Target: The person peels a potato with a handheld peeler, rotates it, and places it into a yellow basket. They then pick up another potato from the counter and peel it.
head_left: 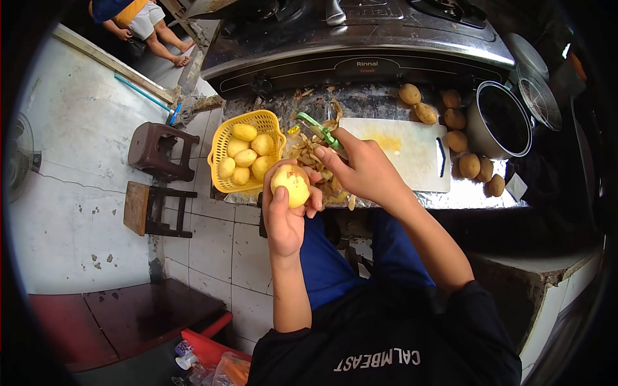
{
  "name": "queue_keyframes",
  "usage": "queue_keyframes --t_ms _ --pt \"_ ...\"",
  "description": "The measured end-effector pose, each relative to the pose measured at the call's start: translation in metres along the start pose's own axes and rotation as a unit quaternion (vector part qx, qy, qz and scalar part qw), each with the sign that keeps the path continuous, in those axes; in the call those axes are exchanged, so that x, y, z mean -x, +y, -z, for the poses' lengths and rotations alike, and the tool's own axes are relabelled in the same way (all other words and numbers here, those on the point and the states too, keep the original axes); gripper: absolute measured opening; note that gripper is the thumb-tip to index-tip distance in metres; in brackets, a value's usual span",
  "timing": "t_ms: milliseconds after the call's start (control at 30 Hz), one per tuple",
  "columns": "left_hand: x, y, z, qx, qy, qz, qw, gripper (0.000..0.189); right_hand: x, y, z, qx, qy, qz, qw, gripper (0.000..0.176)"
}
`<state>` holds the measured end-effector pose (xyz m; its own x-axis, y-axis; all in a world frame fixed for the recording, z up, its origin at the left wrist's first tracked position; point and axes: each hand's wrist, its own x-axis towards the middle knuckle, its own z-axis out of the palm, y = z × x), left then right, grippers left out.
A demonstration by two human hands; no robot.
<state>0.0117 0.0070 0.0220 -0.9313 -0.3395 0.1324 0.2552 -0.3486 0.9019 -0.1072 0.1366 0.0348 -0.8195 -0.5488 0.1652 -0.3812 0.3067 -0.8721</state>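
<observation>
My left hand [285, 222] is wrapped round a mostly peeled potato [291, 186] that has a brown patch of skin near its top. Just to the right and above, my right hand [362, 164] grips a green peeler [318, 130], held apart from the potato. Peelings [308, 153] lie heaped behind and under the hands. A yellow plastic basket [215, 168] with several peeled potatoes [245, 158] stands to the left. On the right, a white cutting board [412, 166] with a yellowish stain lies partly behind my right hand.
Several unpeeled potatoes [469, 165] sit right of the board, beside a metal pot [475, 125] and a strainer [539, 100]. A Rinnai gas stove [360, 67] stands at the back. Stools [158, 151] are on the tiled floor at left. Another person [148, 26] is at the top left.
</observation>
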Motion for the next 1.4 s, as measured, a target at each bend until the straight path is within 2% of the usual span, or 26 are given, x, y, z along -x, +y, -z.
queue_keyframes --t_ms 67,133,267,467,533,567,767,833,867,933,967,1033,1167,1267,1367,1400 --pt "-0.001 -0.001 0.001 -0.002 0.019 -0.002 1.000 0.052 0.000 0.002 -0.001 -0.011 -0.011 -0.022 1.000 0.032" --pt "-0.003 -0.001 0.000 -0.004 0.037 -0.007 0.999 0.053 -0.003 0.013 -0.005 0.102 0.002 0.033 0.994 0.036" --pt "-0.002 -0.001 0.005 0.000 0.051 -0.011 0.999 0.053 -0.004 0.017 -0.007 0.131 0.021 0.057 0.990 0.039" --pt "0.001 -0.002 0.009 -0.006 0.066 0.009 0.998 0.052 -0.005 0.011 -0.004 0.089 0.009 -0.011 0.996 0.035" --pt "0.002 -0.003 0.008 -0.010 0.068 0.012 0.998 0.051 -0.005 0.018 -0.007 0.160 0.026 0.069 0.984 0.039" --pt "0.003 -0.003 0.008 -0.013 0.067 0.015 0.998 0.051 -0.004 0.019 -0.008 0.161 0.027 0.070 0.984 0.039" --pt "0.002 -0.004 0.008 -0.015 0.086 0.020 0.996 0.049 -0.002 0.013 -0.006 0.145 0.013 0.015 0.989 0.041" --pt "0.001 -0.002 0.007 -0.018 0.099 0.019 0.995 0.048 -0.003 0.005 -0.002 0.106 -0.017 -0.049 0.993 0.036" --pt "0.000 -0.001 0.007 -0.011 0.099 0.015 0.995 0.048 -0.003 0.005 0.000 0.107 -0.018 -0.049 0.993 0.036" --pt "0.001 0.001 0.006 -0.003 0.101 0.013 0.995 0.048 0.001 0.005 0.001 0.042 -0.039 0.016 0.998 0.028" --pt "0.000 0.003 0.004 0.004 0.109 0.006 0.994 0.048 0.004 0.003 0.001 0.043 -0.040 0.016 0.998 0.028" --pt "-0.001 0.003 0.002 0.013 0.117 0.000 0.993 0.049 0.013 0.000 -0.002 0.028 -0.005 0.150 0.988 0.022" --pt "0.001 0.000 0.001 -0.002 0.130 -0.017 0.991 0.050 0.012 0.002 -0.002 0.048 0.029 0.167 0.984 0.019" --pt "0.000 -0.003 0.006 -0.026 0.140 -0.019 0.990 0.049 0.009 0.005 0.002 0.046 0.011 0.131 0.990 0.019" --pt "0.003 -0.005 0.008 -0.045 0.150 -0.017 0.987 0.049 0.008 0.011 0.000 0.061 0.063 0.154 0.984 0.016" --pt "0.003 -0.005 0.008 -0.055 0.155 -0.014 0.986 0.049 0.001 0.021 -0.003 0.163 0.077 0.172 0.969 0.019"
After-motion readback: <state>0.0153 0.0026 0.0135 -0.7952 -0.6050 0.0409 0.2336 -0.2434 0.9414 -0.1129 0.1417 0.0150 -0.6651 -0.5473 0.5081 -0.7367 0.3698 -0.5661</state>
